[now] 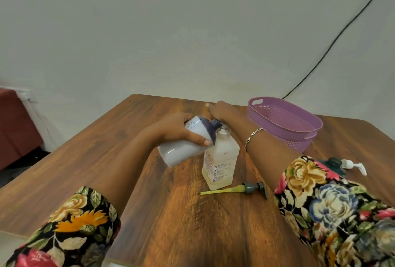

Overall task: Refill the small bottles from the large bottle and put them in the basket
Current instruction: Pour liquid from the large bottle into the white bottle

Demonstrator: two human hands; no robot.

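We tip the big bottle (181,145) with our left hand (177,132), fingers wrapped round its smooth, slippery side. Its spout meets the small bottle (220,160) standing on the bench (128,138). Our right hand (222,113) steadies the neck. The basket (284,121) waits near.

On the table (149,213), near the middle: small bottle (221,160), upright. Above and left of it, large bottle (183,145), tilted, mouth against the small bottle's neck, gripped by the left hand (177,130). Right hand (222,112) just behind the neck. Basket (284,123) far right. Pump (241,188) lying in front of the small bottle; another pump (350,165) further right.
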